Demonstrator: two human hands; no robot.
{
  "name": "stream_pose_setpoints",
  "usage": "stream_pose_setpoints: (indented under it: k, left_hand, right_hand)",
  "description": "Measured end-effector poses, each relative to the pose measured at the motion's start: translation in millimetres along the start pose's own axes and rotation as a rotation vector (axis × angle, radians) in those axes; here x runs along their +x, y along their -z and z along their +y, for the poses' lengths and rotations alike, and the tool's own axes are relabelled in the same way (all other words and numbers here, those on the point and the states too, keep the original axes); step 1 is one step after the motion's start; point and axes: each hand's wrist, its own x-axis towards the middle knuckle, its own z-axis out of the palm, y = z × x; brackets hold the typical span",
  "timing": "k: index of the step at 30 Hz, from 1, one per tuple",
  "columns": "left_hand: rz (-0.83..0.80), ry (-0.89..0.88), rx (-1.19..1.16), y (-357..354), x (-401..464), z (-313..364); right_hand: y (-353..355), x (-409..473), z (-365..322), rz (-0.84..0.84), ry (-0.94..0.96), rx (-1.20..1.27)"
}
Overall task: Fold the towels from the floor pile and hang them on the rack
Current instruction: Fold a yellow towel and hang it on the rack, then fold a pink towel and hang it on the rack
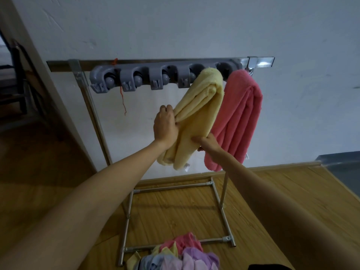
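A folded yellow towel hangs from the grey clip holder on the metal rack, its top tucked near the fourth clip. My left hand grips the towel's left edge in a closed fist. My right hand rests against its lower front, fingers touching the cloth. A folded pink towel hangs to the right at the last clip. The floor pile of towels, pink, yellow, purple and light blue, lies at the bottom centre inside the rack's base.
The rack's base bars frame the floor under the towels. A white wall stands close behind. A door frame and dark furniture are at the left. A red thread dangles from the holder. Wooden floor surrounds the rack.
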Motion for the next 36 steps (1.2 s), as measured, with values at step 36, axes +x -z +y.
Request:
stream_pose_setpoints:
  k: [36]
  left_hand:
    - [-0.788, 0.341, -0.174, -113, -222, -136]
  right_hand:
    - [-37, -55, 232, -0.154, -0.18, -0.846]
